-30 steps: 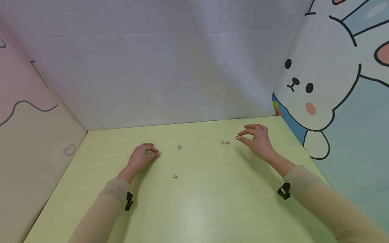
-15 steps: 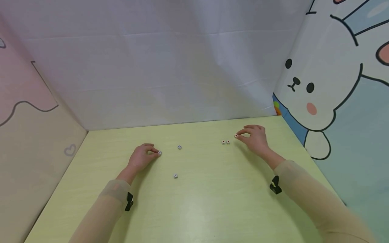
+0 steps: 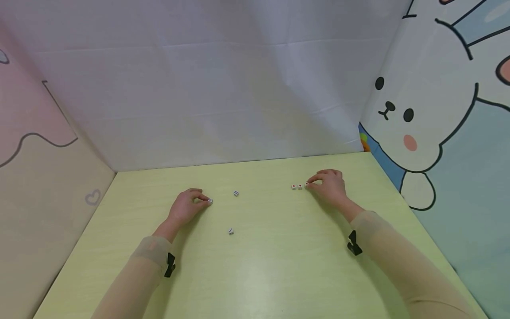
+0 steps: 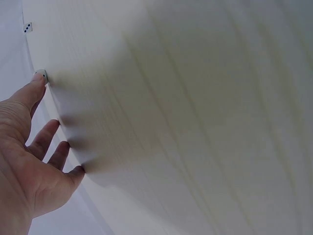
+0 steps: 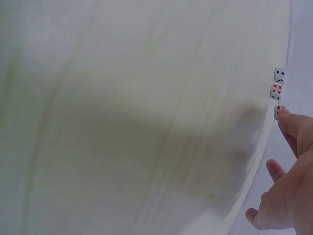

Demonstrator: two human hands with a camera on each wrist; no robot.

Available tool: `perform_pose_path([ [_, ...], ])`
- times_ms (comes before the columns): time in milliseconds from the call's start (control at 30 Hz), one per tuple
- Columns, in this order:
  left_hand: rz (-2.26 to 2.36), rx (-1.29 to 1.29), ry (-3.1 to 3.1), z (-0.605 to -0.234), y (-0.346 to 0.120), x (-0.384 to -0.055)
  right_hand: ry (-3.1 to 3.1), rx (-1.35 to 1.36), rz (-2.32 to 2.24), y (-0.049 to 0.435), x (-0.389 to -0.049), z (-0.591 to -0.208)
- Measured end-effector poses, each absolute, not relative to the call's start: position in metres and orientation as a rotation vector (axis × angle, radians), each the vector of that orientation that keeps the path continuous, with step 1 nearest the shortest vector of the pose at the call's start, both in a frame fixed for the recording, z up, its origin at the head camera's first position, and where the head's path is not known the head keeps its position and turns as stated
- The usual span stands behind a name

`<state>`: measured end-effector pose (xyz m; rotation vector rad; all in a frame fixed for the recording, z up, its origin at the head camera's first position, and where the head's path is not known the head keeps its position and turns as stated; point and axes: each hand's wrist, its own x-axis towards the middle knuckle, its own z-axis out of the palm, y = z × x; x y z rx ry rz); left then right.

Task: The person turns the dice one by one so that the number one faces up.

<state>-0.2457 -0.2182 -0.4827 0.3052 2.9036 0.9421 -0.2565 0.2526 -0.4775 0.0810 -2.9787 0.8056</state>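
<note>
Between thumb and index finger, my left hand [image 3: 186, 206] pinches a white die [image 3: 210, 201] on the left part of the table; the left wrist view shows its other fingertips touching the tabletop. On the right, my right hand [image 3: 330, 187] pinches another white die [image 5: 277, 111], partly covered by the fingers. Just left of that die sit two dice side by side, the nearer one [image 3: 300, 187] and the farther one [image 3: 293, 187], each with a red dot on top. The three form a short row, with a small gap before the pinched one.
Two loose dice lie near the left hand: one farther back [image 3: 236, 193], one closer to the front [image 3: 231, 231]. The pale yellow table [image 3: 259, 274] meets a white cloth wall [image 3: 223, 102] at the back. A rabbit-printed panel [image 3: 458, 177] borders the right side.
My right hand has moved slightly left and down, bringing its die to the right end of the two-dice row. The left hand has stayed in place, still pinching its die.
</note>
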Motion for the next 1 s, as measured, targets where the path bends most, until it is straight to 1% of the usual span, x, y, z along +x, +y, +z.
perform_pose_path([
  [467,0.935,0.311,2.905,-0.4820,-0.2187,-0.2455,-2.983,0.021,0.847,0.2471,-0.2532,-0.4798],
  [1000,0.947,0.304,2.897,-0.4800,-0.2174,-0.2443,-2.968,0.038,0.846,0.2474,-0.2524,-0.4834],
])
